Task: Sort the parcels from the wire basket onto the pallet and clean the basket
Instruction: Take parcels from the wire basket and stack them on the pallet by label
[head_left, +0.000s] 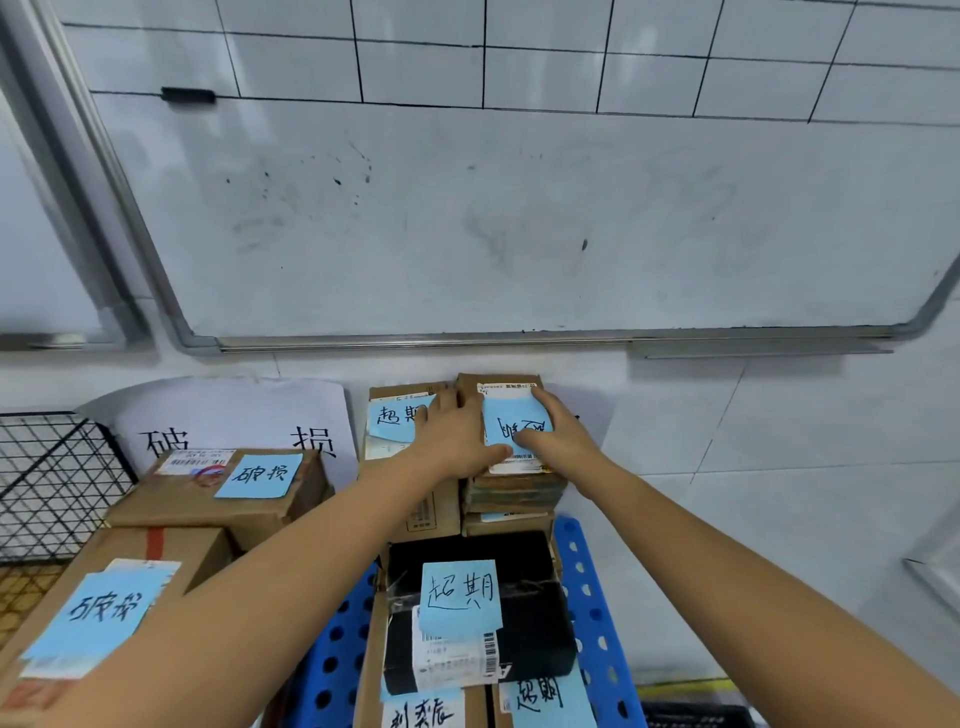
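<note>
Both my hands hold a small cardboard parcel (511, 396) with a white shipping label and a blue sticky note, on top of a stack at the far end of the blue pallet (592, 587). My left hand (457, 436) grips its left side, fingers over the top. My right hand (558, 431) grips its right side, with the thumb on the blue note. Another note-tagged parcel (392, 415) sits just left of it. A black-wrapped parcel (478, 608) with a blue note lies nearer to me. The wire basket (49, 478) stands at the left edge.
Two cardboard boxes (228, 493) with blue notes are stacked at the left, in front of a white paper sign (234, 415) on the wall. A whiteboard (493, 218) hangs above. White tiled floor lies to the right of the pallet.
</note>
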